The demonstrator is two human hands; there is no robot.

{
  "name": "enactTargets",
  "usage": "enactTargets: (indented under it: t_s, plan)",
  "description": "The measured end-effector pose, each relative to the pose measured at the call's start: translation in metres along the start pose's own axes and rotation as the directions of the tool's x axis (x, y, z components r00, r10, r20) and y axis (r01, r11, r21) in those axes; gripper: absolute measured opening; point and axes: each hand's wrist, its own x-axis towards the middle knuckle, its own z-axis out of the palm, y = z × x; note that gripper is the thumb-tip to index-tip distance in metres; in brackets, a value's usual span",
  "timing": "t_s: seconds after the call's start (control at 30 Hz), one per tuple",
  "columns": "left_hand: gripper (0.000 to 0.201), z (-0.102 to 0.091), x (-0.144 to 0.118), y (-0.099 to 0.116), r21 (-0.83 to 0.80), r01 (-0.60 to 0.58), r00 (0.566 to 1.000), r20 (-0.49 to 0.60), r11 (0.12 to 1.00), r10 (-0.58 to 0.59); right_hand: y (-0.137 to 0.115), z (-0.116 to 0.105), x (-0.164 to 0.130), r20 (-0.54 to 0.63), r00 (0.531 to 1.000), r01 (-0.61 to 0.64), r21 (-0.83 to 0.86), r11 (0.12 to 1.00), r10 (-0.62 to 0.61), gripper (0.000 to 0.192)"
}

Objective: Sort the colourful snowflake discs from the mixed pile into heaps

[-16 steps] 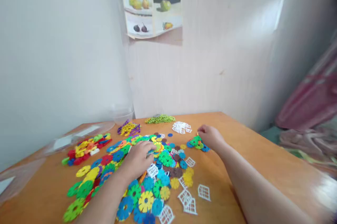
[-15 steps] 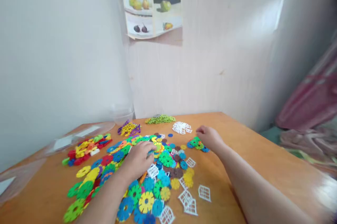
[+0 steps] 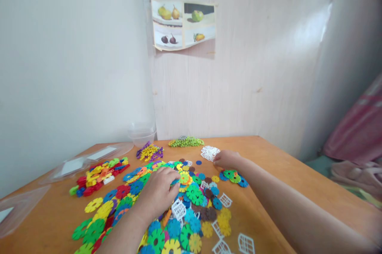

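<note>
An orange-brown wooden table bears a broad heap of flat, notched plastic discs in green, blue, yellow, red and brown, the widest spread on it. The person's left hand lies on or just over the heap, palm down and fingers curled, perhaps so as to stay close to the loose pieces — its back hides the fingertips, so whether it grasps a disc cannot be told. The right hand reaches beyond the heap's far right side, fingers bent together at a pile of white plastic lattice pieces; whether one is pinched there cannot be told. Left of the heap sits a mound of red, yellow and green plastic blocks; behind it, clear plastic tubs, a low pile of light-green plastic pieces and a purple-and-yellow plastic pile. Each kind probably lies apart — like beside like — so that shapes do not mix. A small cluster of green and blue discs lies right of the heap, below the right wrist. Smallest, single white lattice pieces lie along the heap's near right side, seemingly just strewn.
</note>
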Motion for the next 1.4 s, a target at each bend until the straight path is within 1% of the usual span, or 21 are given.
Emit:
enactTargets:
  t_s: [0.2,0.4,0.57,0.73,0.83,0.93,1.03,1.13,1.23,1.3,1.4]
  plan:
    - [0.015,0.0,-0.001,0.0,0.021,0.012,1.0,0.002,1.0,-0.012,-0.005,0.013,0.023,-0.012,1.0,0.005,0.001,1.0,-0.005,0.024]
    - [0.016,0.0,-0.001,0.0,0.024,0.02,1.0,-0.001,1.0,-0.02,-0.002,0.017,0.042,-0.036,0.999,0.023,0.022,0.999,-0.022,0.027]
    - [0.015,-0.002,-0.001,0.002,0.016,0.026,1.0,-0.001,1.0,-0.026,0.002,0.017,0.047,-0.062,0.997,0.042,0.059,0.997,-0.038,0.027]
    - [0.014,-0.003,-0.001,0.003,0.012,0.021,1.0,-0.005,1.0,-0.021,-0.006,0.027,0.048,-0.039,0.995,0.094,0.117,0.989,-0.09,0.023]
    - [0.015,-0.002,0.0,0.003,0.021,0.022,1.0,-0.005,1.0,-0.022,-0.01,0.031,0.053,-0.037,0.995,0.093,0.141,0.986,-0.088,0.027]
    - [0.015,-0.002,0.0,0.003,0.025,0.025,1.0,-0.006,0.999,-0.025,-0.01,0.031,0.057,-0.042,0.996,0.09,0.147,0.985,-0.085,0.03]
    - [0.014,-0.003,0.0,0.003,0.026,0.023,1.0,-0.003,0.999,-0.023,-0.004,0.025,0.061,-0.063,0.996,0.064,0.134,0.989,-0.056,0.029]
    - [0.014,-0.002,-0.001,0.001,0.027,0.02,1.0,-0.003,0.999,-0.02,0.01,0.015,0.065,-0.104,0.994,-0.016,0.091,0.996,0.025,0.03]
    - [0.014,-0.001,-0.001,-0.001,0.033,0.008,1.0,-0.014,0.999,-0.007,0.025,0.008,0.07,-0.101,0.99,-0.099,0.021,0.995,0.1,0.024]
    - [0.014,0.0,-0.001,-0.001,0.033,0.003,1.0,-0.019,0.999,-0.003,0.031,0.007,0.071,-0.073,0.991,-0.112,-0.03,0.993,0.109,0.02]
    - [0.014,0.0,-0.001,-0.001,0.029,0.011,1.0,-0.018,1.0,-0.011,0.03,0.011,0.071,-0.063,0.996,-0.063,-0.066,0.996,0.059,0.017]
